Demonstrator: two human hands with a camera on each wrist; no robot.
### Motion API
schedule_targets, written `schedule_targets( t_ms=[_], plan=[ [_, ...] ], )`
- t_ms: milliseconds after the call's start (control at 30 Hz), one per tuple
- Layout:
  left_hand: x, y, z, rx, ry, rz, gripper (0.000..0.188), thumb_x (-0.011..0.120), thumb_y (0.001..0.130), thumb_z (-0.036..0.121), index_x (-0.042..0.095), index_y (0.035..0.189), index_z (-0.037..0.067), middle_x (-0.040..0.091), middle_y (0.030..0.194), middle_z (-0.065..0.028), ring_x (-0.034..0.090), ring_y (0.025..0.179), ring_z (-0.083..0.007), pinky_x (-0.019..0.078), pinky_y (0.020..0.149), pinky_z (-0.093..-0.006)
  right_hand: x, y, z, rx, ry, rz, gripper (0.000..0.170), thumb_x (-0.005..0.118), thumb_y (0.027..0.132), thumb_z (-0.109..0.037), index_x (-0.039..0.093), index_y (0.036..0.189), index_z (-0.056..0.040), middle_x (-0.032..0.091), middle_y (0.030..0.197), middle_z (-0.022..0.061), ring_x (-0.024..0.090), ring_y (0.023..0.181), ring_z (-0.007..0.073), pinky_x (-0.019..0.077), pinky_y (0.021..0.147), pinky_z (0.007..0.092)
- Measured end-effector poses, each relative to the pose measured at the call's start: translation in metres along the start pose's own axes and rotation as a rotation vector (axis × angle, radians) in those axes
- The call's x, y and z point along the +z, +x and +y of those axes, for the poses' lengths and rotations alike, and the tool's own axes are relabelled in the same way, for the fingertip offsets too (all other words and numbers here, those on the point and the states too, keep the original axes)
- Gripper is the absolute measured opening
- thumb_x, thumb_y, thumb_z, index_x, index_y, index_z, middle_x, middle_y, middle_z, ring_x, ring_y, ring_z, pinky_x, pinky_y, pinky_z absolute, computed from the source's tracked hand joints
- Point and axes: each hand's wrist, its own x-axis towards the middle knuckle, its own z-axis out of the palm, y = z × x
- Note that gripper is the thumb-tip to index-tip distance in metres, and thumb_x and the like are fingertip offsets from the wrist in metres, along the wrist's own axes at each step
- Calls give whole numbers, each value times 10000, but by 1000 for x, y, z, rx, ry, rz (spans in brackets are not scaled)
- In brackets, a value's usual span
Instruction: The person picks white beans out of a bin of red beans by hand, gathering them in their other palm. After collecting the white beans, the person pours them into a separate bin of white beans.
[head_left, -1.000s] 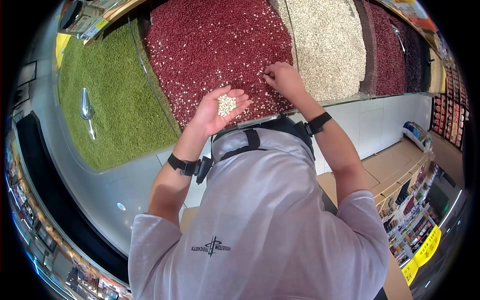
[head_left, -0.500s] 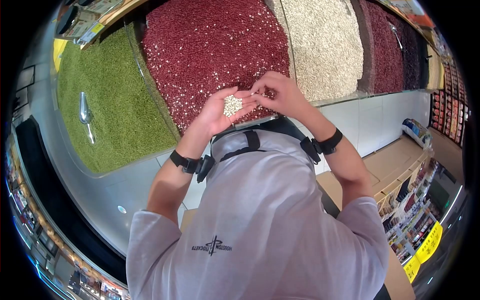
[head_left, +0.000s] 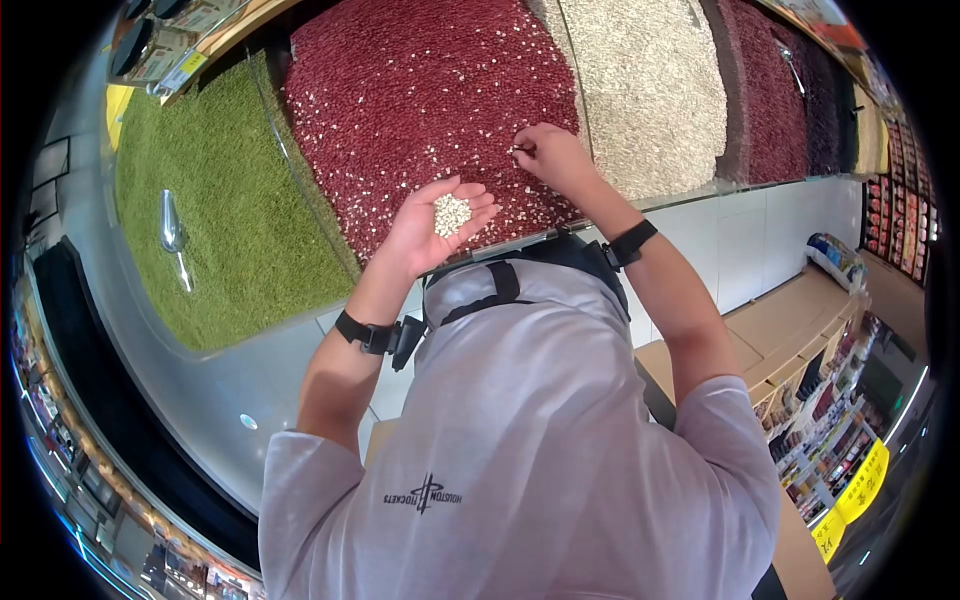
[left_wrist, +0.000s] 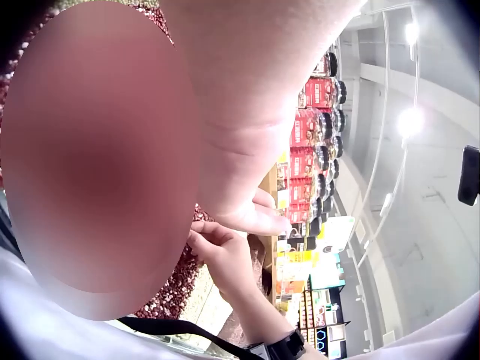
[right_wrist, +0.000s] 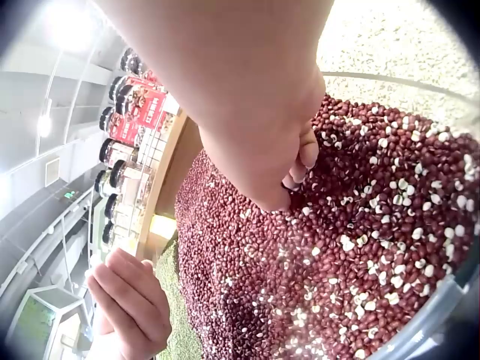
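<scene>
My left hand [head_left: 425,225] is palm up, its fingers loosely spread and slightly bent. A small heap of white grains [head_left: 453,214] lies in its palm. To the right, my right hand [head_left: 558,160] is low over the dark red beans [head_left: 430,80], thumb and finger tips together, with a white grain at them in the head view. White grains are strewn through the red beans around both hands, thickest near the front edge. In the right wrist view the right fingertips [right_wrist: 279,201] come right at the bean surface; the wrist hides part of the hand.
Green beans [head_left: 210,130] with a metal scoop [head_left: 172,225] lie left of the red ones. White grains fill the neighbouring right-hand bin [head_left: 655,90]. Clear dividers separate the bins. Further right are darker beans [head_left: 765,110]. Jars [right_wrist: 139,105] line a shelf beyond.
My right hand went left to the left hand's fingertips half a second ago, then came back right over the red beans. The left hand stays palm up with its grains.
</scene>
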Motion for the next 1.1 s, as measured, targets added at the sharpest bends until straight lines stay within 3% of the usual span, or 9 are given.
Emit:
schedule_targets(
  t_ms=[333,433,500,633,733,867,933,1067,1100],
  plan=[
    [-14,-1,-5,17,-2,-15,327,493,962,225,581,1018,-85,639,1044,-240,635,1028,-371,552,921,-413,8,11,-5,8,-81,-51,174,690,788,-179,669,874,-29,663,831,145,655,806,329,528,750,427],
    [-15,0,-5,-3,-18,-22,333,493,962,228,582,1031,-86,641,1044,-242,640,1018,-370,561,903,-408,0,9,-7,-22,-44,-70,178,706,790,-194,684,859,-32,672,806,137,662,780,302,530,734,399],
    [-16,1,-3,-3,-21,-26,337,495,963,230,581,1037,-88,643,1042,-242,642,1014,-369,564,896,-407,-10,3,-10,184,143,-97,187,717,803,-202,713,910,-48,697,829,123,672,759,242,530,728,344],
    [-13,2,-3,17,6,0,340,496,963,229,582,1043,-90,646,1034,-240,645,1007,-366,567,890,-404,-28,-4,-7,186,333,-74,208,719,832,-208,729,970,-52,722,872,88,669,760,164,517,735,286],
    [-7,2,-2,12,17,26,333,493,965,222,583,1042,-90,644,1036,-243,643,1012,-367,560,903,-408,-38,-12,-10,362,753,-129,235,687,889,-212,714,995,-4,718,932,31,621,774,96,484,744,240],
    [-2,6,-1,-16,1,14,331,490,966,217,583,1043,-92,641,1042,-247,638,1020,-371,549,924,-413,-46,-18,-12,530,1019,-205,224,633,928,-188,676,1052,-6,702,945,44,574,752,79,463,707,221],
    [3,6,0,-14,39,12,338,488,967,214,577,1043,-102,637,1051,-251,633,1026,-378,539,941,-420,-46,-22,-12,564,1390,-252,211,612,945,-202,667,1041,-22,694,944,34,512,700,58,426,653,208],
    [15,7,-1,-17,43,5,349,474,971,214,567,1051,-113,633,1058,-252,632,1025,-377,532,951,-422,-55,-26,-29,533,1463,-312,198,620,935,-200,684,1011,-29,692,921,32,559,743,79,453,705,223],
    [18,7,-1,-30,36,-18,329,487,969,210,578,1045,-97,640,1030,-232,645,994,-359,555,915,-418,-62,-26,-49,363,1111,-260,191,635,917,-193,701,982,-25,692,904,30,578,758,88,469,704,236]
  ],
)
